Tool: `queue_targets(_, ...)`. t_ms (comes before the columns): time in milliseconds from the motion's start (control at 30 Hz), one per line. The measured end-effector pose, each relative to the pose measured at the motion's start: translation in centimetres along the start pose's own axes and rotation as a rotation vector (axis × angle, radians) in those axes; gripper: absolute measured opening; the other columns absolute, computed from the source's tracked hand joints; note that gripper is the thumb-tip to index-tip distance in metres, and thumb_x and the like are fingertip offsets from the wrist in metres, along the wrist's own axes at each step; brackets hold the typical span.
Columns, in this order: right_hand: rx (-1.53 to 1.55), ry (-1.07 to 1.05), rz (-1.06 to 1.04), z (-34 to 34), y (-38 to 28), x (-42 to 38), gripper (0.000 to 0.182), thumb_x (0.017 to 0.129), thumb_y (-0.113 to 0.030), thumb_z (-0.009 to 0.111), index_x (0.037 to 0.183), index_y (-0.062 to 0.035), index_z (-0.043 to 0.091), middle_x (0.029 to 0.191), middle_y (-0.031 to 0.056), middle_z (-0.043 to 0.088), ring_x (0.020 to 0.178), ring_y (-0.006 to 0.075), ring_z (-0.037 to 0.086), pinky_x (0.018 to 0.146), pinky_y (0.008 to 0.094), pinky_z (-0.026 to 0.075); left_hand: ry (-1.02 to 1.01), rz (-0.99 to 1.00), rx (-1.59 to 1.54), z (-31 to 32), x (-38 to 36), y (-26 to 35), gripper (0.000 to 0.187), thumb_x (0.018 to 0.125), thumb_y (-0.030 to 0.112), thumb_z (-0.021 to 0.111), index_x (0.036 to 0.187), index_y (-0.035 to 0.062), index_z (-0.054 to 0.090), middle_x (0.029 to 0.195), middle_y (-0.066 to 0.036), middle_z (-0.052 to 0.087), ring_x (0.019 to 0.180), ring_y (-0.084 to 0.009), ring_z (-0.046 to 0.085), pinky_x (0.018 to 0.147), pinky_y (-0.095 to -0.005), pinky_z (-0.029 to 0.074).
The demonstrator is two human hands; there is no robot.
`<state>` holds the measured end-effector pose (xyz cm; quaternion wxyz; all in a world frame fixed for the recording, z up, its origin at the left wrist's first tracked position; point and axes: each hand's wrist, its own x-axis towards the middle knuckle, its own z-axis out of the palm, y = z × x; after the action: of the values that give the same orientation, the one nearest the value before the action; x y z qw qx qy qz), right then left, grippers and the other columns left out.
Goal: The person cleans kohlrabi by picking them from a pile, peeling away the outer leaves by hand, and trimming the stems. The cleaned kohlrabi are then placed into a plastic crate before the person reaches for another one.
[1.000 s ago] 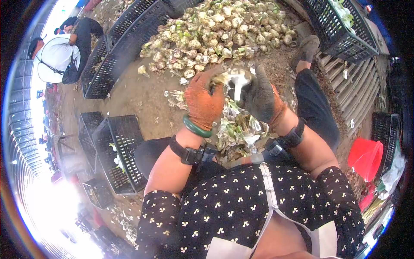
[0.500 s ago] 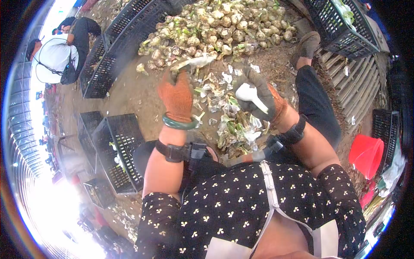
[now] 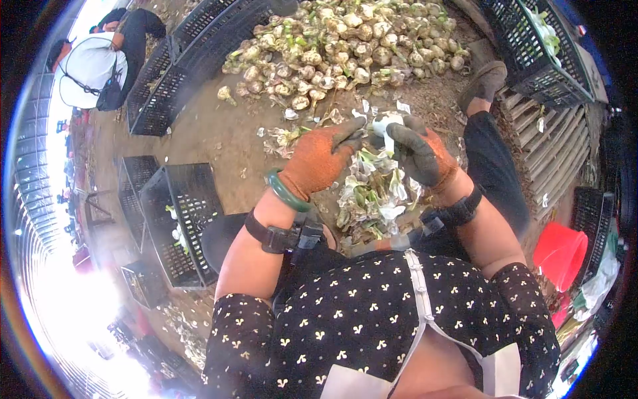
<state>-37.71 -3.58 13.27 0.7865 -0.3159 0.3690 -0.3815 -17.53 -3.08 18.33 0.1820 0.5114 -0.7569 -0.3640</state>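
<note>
A peeled white garlic bulb (image 3: pixel 387 125) with its stem pointing down rests in my right hand (image 3: pixel 425 154), the gloved fingers closed around it. My left hand (image 3: pixel 319 159), in an orange glove with dark fingertips, reaches toward the bulb from the left. Its thumb and forefinger are stretched out and slightly apart, just short of the bulb; I make out nothing held between them. Beneath the hands lies a heap of garlic skins and leaves (image 3: pixel 372 193). Beyond them spreads a large pile of unpeeled garlic bulbs (image 3: pixel 352 46).
Black plastic crates stand at the upper left (image 3: pixel 156 100), lower left (image 3: pixel 183 226) and upper right (image 3: pixel 541 60). A red bucket (image 3: pixel 559 256) sits right, near slatted boards (image 3: pixel 551 143). Another person (image 3: pixel 93 73) is bent over at the far left.
My left hand has moved right toward the bulb, and the strip of skin it pinched is no longer in it. The right hand has kept the bulb, turning its stem more downward.
</note>
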Motion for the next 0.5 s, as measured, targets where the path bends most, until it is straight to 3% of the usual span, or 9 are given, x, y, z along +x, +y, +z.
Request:
queue_targets(67, -0.035, -0.009, -0.111, 0.1, 0.1, 0.0, 0.027, 0.083, -0.020, 0.057, 0.105, -0.0053, 0.056, 0.089, 0.0017, 0.059, 0.072, 0.0072, 0.050, 0.062, 0.0215, 0.043, 0.029, 0.025, 0.026, 0.0, -0.1, 0.7, 0.039, 0.082, 0.016, 0.051, 0.121, 0.0130, 0.052, 0.096, -0.018, 0.061, 0.080, -0.0309, 0.061, 0.073, -0.0370, 0.047)
queue_targets(200, -0.060, -0.095, -0.127, 0.3, 0.2, 0.1, 0.031, 0.084, -0.019, 0.056, 0.112, -0.0047, 0.054, 0.093, 0.0000, 0.060, 0.078, 0.0071, 0.052, 0.069, 0.0216, 0.043, 0.072, 0.063, 0.063, 0.3, -0.1, 0.9, 0.039, 0.081, 0.018, 0.052, 0.120, 0.0136, 0.052, 0.097, -0.019, 0.061, 0.085, -0.0343, 0.059, 0.075, -0.0382, 0.047)
queue_targets(367, -0.077, -0.090, -0.187, 1.0, 0.1, -0.1, 0.030, 0.084, -0.019, 0.056, 0.110, -0.0037, 0.056, 0.095, 0.0001, 0.060, 0.079, 0.0071, 0.053, 0.067, 0.0222, 0.044, 0.127, 0.079, 0.090, 1.1, -0.4, 1.0, 0.040, 0.078, 0.013, 0.054, 0.118, 0.0130, 0.053, 0.096, -0.019, 0.061, 0.085, -0.0351, 0.059, 0.075, -0.0394, 0.047)
queue_targets(500, -0.169, -0.138, -0.144, 0.4, 0.7, 0.0, 0.035, 0.082, -0.024, 0.059, 0.110, -0.0039, 0.056, 0.090, -0.0003, 0.061, 0.075, 0.0066, 0.052, 0.063, 0.0234, 0.045, 0.283, 0.082, 0.196, 2.0, -0.6, 1.2, 0.037, 0.073, 0.007, 0.056, 0.109, 0.0122, 0.058, 0.095, -0.015, 0.061, 0.084, -0.0342, 0.058, 0.072, -0.0400, 0.048)
